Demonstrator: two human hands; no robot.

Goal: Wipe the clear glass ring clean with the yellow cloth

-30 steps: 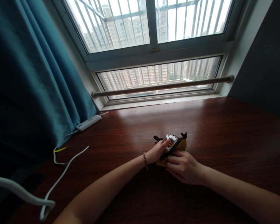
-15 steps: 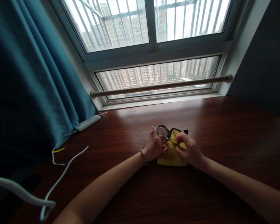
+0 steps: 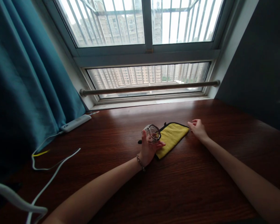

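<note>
Item: pair of glasses (image 3: 153, 134), clear lenses in a thin dark frame. Held up off the table (image 3: 200, 193) in the left hand (image 3: 147, 149), fingers closed around the frame from below, thumb on the near side; a bead bracelet (image 3: 140, 162) sits at the wrist. Whether the temple arms are folded cannot be told.

Item: yellow cloth (image 3: 170, 137) with a dark edge binding, lying flat and spread out on the table, just at 3 o'clock of the glasses. Its near-left corner touches or passes under the left hand.

Item: right hand (image 3: 198, 128), at 3 o'clock of the cloth, just beside its far-right corner. Fingers loosely curled, grasping nothing; it rests on or close above the wood, apart from the cloth edge as far as can be seen.

Progress, as a judgement: the glasses are out in the hand and the cloth is laid open, so any wiping looks either finished or paused. Neither item has been put away.

Surroundings: teal curtain (image 3: 25, 87) at 9 o'clock; white power strip (image 3: 75, 123) by its hem, at 10 o'clock of the glasses, with white cables (image 3: 53, 172) trailing toward 7 o'clock; barred window (image 3: 144, 46) at 12 o'clock, with a wooden rail (image 3: 149, 88) across its lower pane
</note>
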